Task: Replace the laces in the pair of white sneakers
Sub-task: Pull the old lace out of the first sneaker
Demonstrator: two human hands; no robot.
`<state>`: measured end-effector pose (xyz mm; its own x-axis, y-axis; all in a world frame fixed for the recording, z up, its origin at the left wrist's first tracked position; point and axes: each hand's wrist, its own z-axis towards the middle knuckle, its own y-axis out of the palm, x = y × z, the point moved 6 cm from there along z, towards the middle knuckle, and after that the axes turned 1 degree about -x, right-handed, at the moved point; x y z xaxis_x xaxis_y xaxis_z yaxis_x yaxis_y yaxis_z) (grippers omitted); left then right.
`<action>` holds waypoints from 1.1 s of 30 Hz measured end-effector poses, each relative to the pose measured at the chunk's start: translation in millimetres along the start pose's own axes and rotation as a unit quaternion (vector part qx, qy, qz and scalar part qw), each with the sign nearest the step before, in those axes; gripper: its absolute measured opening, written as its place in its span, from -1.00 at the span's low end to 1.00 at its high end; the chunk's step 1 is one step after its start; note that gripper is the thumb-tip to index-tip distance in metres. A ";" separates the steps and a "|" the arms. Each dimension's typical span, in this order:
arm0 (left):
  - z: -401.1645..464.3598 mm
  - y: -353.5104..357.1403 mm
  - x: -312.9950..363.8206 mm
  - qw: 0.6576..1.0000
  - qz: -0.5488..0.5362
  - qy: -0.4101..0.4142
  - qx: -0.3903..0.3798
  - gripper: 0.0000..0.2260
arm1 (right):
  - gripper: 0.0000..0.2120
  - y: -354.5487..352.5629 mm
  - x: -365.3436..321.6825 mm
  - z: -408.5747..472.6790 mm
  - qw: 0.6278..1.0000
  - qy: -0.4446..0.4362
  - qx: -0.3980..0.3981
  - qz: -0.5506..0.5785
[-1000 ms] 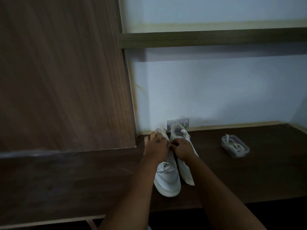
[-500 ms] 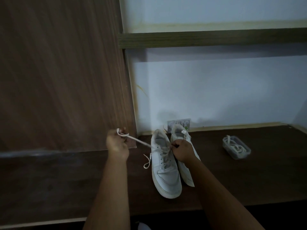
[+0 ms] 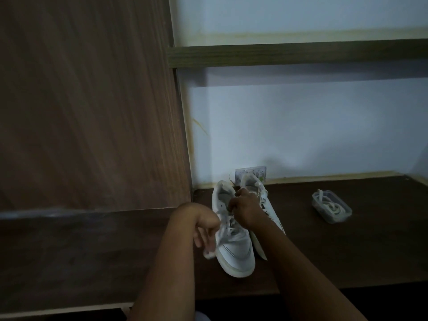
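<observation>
- the pair of white sneakers stands side by side on a dark wooden desk point(image 3: 347, 251), heels towards the wall, toes towards the person.
- the left sneaker point(image 3: 234, 251) shows in full; the right sneaker point(image 3: 261, 198) lies just beside it and is partly hidden by the right forearm.
- the left hand point(image 3: 203, 228) hangs at the outer side of the left sneaker, fingers curled down and closed around a loose white lace point(image 3: 217, 239), whose blurred end trails below the fingers.
- the right hand point(image 3: 245, 205) sits over the upper eyelets of the left sneaker, fingers pinched together; what it grips is too dark to tell.
- a small clear plastic container point(image 3: 331, 209) holding coiled white laces sits well apart to the right on the desk.
- a wall socket plate point(image 3: 252, 171) shows behind the heels.
- no brand, label or writing can be read anywhere; the picture is dim.
</observation>
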<state>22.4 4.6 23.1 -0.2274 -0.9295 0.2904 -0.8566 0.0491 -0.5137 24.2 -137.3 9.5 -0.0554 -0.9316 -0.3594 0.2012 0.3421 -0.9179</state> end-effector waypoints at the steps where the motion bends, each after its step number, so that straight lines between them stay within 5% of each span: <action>1: 0.8 2.8 1.0 0.999 -0.034 -0.010 -0.013 -0.67 | -0.76 1.6 1.8 1.1 1.000 0.009 -0.008 0.025; 4: 22.2 -25.4 3.9 0.981 -0.101 0.018 0.166 -0.74 | -0.73 3.0 0.6 -0.5 0.996 0.005 -0.024 0.090; 6: 28.5 -50.0 4.0 0.925 -0.101 0.037 0.365 -0.75 | -0.71 4.5 8.3 4.0 0.993 0.007 -0.009 0.115; 8: 35.4 -53.0 9.7 0.884 -0.139 0.065 0.442 -0.71 | -0.70 1.1 10.7 3.0 0.993 -0.006 -0.006 0.117; 15: 65.5 -40.4 8.8 0.899 -0.128 0.065 0.414 -0.65 | -0.78 -6.0 6.3 -3.9 0.996 -0.020 -0.031 0.081; 20: 73.2 -29.7 6.2 0.931 -0.195 0.124 0.282 -0.72 | -0.59 0.2 -8.6 -8.9 0.991 -0.117 -0.067 -0.013; 23: 48.9 -33.2 9.0 0.893 -0.256 0.175 0.326 -0.78 | -0.64 3.0 -11.2 -4.5 0.986 -0.162 -0.017 -0.030; 26: 18.8 -22.4 28.5 0.861 -0.362 0.292 0.205 -0.81 | -0.77 -11.8 4.5 -7.8 0.985 -0.029 0.081 0.152; 28: 11.1 -20.6 26.4 0.856 -0.407 0.265 0.175 -0.83 | -0.82 -11.9 20.7 -13.1 0.947 0.075 0.071 0.305; 30: 16.6 -23.4 14.1 0.865 -0.421 0.179 0.209 -0.84 | -0.82 -13.6 36.5 -17.8 0.834 0.163 0.072 0.522; 33: 36.6 -25.2 -5.7 0.916 -0.271 0.082 0.285 -0.81 | -0.85 -34.3 64.6 -27.0 0.691 0.245 0.143 0.665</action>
<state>62.2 -4.7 4.9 0.0523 -0.6914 0.7205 -0.4934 -0.6452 -0.5833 -12.7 -205.9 13.3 0.0542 0.3618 -0.9307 0.5733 0.7518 0.3257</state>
